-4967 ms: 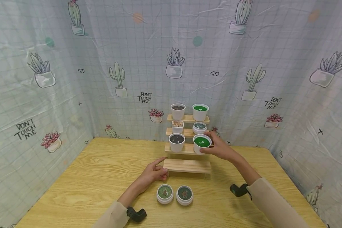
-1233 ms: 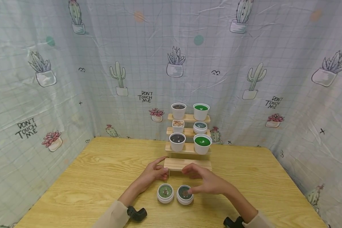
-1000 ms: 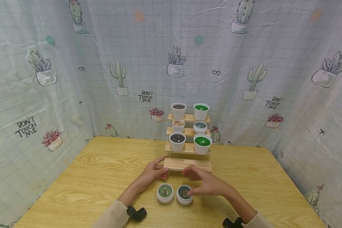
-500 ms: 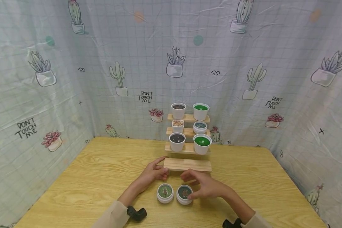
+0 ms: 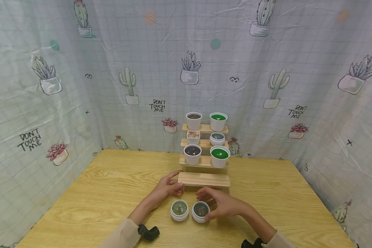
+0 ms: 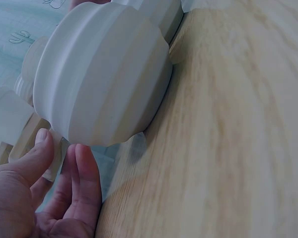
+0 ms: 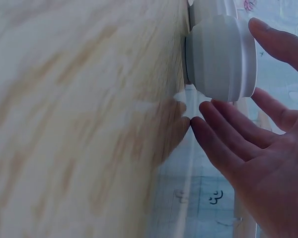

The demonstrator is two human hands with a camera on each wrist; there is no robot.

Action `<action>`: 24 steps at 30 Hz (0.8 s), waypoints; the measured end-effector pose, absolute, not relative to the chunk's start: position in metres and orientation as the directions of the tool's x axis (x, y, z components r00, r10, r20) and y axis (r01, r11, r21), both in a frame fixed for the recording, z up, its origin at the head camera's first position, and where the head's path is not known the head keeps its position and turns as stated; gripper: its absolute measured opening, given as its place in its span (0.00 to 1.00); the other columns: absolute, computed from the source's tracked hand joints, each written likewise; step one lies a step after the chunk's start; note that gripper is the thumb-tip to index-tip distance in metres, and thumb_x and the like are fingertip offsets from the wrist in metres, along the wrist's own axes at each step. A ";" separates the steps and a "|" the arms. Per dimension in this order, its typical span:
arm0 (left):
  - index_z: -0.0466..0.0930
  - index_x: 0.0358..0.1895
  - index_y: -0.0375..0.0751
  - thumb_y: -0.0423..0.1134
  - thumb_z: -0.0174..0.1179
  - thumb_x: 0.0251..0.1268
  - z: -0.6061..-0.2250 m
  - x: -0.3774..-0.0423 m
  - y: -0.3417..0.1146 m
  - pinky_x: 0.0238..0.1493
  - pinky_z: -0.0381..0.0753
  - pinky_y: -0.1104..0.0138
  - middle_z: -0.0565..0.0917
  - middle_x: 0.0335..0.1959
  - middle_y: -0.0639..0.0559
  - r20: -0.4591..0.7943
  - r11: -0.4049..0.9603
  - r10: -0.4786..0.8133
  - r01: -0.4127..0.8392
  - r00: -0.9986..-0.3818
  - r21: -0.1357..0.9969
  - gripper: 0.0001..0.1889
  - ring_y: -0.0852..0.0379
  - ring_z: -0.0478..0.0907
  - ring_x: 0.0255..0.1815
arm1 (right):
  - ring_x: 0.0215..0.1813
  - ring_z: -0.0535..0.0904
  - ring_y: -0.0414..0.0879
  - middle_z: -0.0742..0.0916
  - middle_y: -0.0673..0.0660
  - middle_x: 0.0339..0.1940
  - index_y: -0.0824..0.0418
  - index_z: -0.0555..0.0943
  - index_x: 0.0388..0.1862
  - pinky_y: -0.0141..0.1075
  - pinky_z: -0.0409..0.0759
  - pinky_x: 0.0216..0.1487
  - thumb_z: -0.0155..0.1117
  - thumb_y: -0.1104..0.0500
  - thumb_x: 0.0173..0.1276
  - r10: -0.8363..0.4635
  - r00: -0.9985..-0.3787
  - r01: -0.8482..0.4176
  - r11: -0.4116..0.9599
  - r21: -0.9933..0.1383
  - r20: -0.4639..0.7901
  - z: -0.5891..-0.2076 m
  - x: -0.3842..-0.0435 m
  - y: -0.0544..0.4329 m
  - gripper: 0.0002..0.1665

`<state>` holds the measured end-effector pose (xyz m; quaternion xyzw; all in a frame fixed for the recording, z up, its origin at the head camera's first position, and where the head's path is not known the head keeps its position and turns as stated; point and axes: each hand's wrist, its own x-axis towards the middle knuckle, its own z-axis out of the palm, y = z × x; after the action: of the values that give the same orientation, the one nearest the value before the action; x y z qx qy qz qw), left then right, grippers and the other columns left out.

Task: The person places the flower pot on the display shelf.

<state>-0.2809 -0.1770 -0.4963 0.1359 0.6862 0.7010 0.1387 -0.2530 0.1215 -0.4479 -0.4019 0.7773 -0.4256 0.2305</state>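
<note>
My left hand (image 5: 165,188) holds the left end of the lowest step of a tiered wooden stand (image 5: 203,179), index finger at its back corner and thumb at the front. In front of the stand, two small white ribbed pots stand upright on the table. The left pot (image 5: 179,210) has a light green top, and the right pot (image 5: 200,212) a dark green one. My right hand (image 5: 227,204) is spread around the right pot, with the thumb close to its front rim and the fingers behind. The right wrist view shows these fingers (image 7: 228,131) parted beside the white pot (image 7: 221,59).
Higher steps bear white pots in pairs: dark-topped (image 5: 192,155) and green-topped (image 5: 220,157), then a square pebble-topped pot (image 5: 193,137) and a small round one (image 5: 217,138), then two at the top. A cactus-print curtain (image 5: 161,51) surrounds the wood-grain table (image 5: 117,193).
My right hand has left the green-topped pot on the stand, come down to the right front pot and lowered around it, its thumb shifting to the rim's front. My left hand has stayed put.
</note>
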 end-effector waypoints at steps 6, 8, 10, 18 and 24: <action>0.51 0.83 0.45 0.40 0.64 0.74 -0.496 -0.280 -0.178 0.47 0.88 0.66 0.86 0.40 0.50 0.000 -0.026 0.378 -0.011 -0.926 1.000 0.41 0.58 0.84 0.39 | 0.68 0.79 0.54 0.80 0.65 0.68 0.63 0.69 0.71 0.31 0.79 0.63 0.79 0.55 0.60 -0.828 -0.560 -0.423 0.311 -0.851 -0.024 -0.450 -0.253 0.121 0.44; 0.52 0.83 0.45 0.40 0.64 0.74 -0.496 -0.279 -0.178 0.47 0.88 0.66 0.86 0.39 0.50 0.001 -0.030 0.379 -0.011 -0.926 0.999 0.41 0.58 0.84 0.40 | 0.68 0.79 0.53 0.80 0.65 0.68 0.63 0.69 0.71 0.31 0.80 0.63 0.79 0.56 0.60 -0.830 -0.558 -0.419 0.309 -0.854 -0.027 -0.450 -0.252 0.121 0.43; 0.52 0.83 0.45 0.40 0.64 0.74 -0.495 -0.279 -0.177 0.47 0.88 0.65 0.86 0.39 0.50 0.002 -0.033 0.381 -0.011 -0.925 0.999 0.41 0.58 0.84 0.40 | 0.67 0.79 0.52 0.81 0.64 0.67 0.63 0.68 0.71 0.30 0.80 0.63 0.79 0.56 0.61 -0.831 -0.556 -0.417 0.309 -0.855 -0.029 -0.450 -0.252 0.122 0.43; 0.52 0.83 0.44 0.41 0.64 0.74 -0.495 -0.279 -0.177 0.48 0.89 0.64 0.86 0.39 0.50 0.004 -0.029 0.383 -0.008 -0.924 1.000 0.41 0.58 0.84 0.40 | 0.65 0.79 0.47 0.82 0.60 0.65 0.65 0.68 0.72 0.31 0.80 0.62 0.77 0.57 0.62 -0.839 -0.543 -0.413 0.307 -0.858 -0.039 -0.450 -0.250 0.121 0.43; 0.52 0.83 0.45 0.40 0.64 0.74 -0.495 -0.279 -0.177 0.48 0.89 0.65 0.86 0.39 0.51 0.002 -0.028 0.383 -0.010 -0.924 1.000 0.41 0.58 0.84 0.40 | 0.68 0.78 0.46 0.81 0.61 0.67 0.64 0.69 0.73 0.30 0.78 0.64 0.77 0.56 0.62 -0.842 -0.538 -0.429 0.316 -0.846 -0.042 -0.450 -0.248 0.119 0.43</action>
<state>-0.2794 -0.1773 -0.4955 0.1367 0.6831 0.7037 0.1396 -0.2482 0.1191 -0.4501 -0.4116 0.7723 -0.4152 0.2486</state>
